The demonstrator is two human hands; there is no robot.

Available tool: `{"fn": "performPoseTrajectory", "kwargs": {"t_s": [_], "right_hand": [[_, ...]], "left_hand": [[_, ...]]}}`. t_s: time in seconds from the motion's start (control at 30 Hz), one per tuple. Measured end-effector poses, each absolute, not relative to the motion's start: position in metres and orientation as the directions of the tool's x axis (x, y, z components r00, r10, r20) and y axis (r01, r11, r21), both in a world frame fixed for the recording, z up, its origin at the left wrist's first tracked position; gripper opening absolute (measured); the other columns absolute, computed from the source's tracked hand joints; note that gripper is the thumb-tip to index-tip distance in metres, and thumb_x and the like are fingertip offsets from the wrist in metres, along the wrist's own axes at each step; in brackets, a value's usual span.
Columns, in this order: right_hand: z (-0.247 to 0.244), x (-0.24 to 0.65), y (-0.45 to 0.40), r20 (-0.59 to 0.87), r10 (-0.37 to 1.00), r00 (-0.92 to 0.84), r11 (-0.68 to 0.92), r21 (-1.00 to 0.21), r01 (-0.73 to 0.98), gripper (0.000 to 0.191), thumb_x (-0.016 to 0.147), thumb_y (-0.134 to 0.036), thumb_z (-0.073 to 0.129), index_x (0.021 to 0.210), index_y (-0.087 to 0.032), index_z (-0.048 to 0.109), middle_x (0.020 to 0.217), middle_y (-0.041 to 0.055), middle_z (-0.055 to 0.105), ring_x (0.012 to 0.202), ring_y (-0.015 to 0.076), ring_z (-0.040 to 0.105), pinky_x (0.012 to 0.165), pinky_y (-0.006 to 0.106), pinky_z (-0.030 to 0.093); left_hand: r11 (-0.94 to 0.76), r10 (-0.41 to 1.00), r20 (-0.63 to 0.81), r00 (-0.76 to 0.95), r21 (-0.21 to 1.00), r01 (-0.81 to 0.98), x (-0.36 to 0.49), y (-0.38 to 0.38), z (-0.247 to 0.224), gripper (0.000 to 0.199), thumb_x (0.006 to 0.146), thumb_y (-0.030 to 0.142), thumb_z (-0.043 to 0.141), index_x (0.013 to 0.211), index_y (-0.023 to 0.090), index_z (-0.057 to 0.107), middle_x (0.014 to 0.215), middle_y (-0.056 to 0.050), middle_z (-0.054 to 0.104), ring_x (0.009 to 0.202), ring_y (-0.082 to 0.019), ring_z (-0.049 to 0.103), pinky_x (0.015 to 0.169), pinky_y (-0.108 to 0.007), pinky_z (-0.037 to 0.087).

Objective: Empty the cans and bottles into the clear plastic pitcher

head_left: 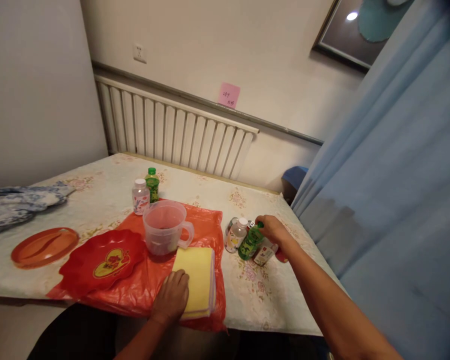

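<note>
My right hand (273, 229) is closed round the cap end of a green bottle (249, 244), which stands slightly tilted on the table. Close beside that bottle are a clear bottle with a white cap (235, 237) and a container with a white label (264, 254); more items behind are partly hidden. My left hand (173, 295) lies on the left edge of a stack of folded cloths, the top one yellow (197, 277), with its fingers resting flat and nothing gripped. A clear plastic measuring jug (164, 227) stands just behind the cloths.
A red plastic sheet (206, 225) covers part of the flowered tablecloth (285, 300). On the left are a red scalloped plate (82, 260), an orange lid (45, 246) and blue-white fabric (18, 205). A white-capped bottle (141, 199) and another green bottle (153, 187) stand behind. A blue curtain (397, 165) hangs right.
</note>
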State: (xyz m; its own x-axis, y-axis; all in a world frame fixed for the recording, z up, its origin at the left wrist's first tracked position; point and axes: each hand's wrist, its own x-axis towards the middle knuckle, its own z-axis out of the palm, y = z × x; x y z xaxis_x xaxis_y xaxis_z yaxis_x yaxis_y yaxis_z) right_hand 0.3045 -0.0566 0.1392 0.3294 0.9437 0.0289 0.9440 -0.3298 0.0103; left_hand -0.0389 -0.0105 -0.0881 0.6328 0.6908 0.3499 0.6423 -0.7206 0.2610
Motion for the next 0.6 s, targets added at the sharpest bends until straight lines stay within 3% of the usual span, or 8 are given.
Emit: {"fn": "performPoseTrajectory", "kwargs": {"t_s": [0.37,0.6], "right_hand": [[0.1377,0.306,-0.0577,0.033,0.945,0.324,-0.324,-0.017,0.946,0.036,0.073,-0.011,0.058,0.104,-0.025,0.071,0.103,0.0041,0.071,0.089,0.0179,0.063,0.071,0.022,0.04],[0.1392,0.3056,-0.0599,0.051,0.934,0.355,-0.353,-0.044,0.935,0.041,0.076,-0.018,0.062,0.116,-0.025,0.066,0.109,0.0052,0.07,0.098,0.0207,0.062,0.079,0.023,0.042]], "left_hand": [[-0.725,0.683,0.371,0.629,0.235,0.648,-0.0391,-0.0101,-0.0904,0.022,0.089,0.014,0.043,0.103,0.02,0.061,0.111,-0.007,0.061,0.102,-0.024,0.053,0.091,-0.038,0.04],[-0.725,0.683,0.366,0.632,0.233,0.648,-0.039,-0.0104,-0.089,0.023,0.089,0.015,0.043,0.103,0.02,0.06,0.111,-0.007,0.061,0.103,-0.023,0.053,0.093,-0.038,0.039]]}}
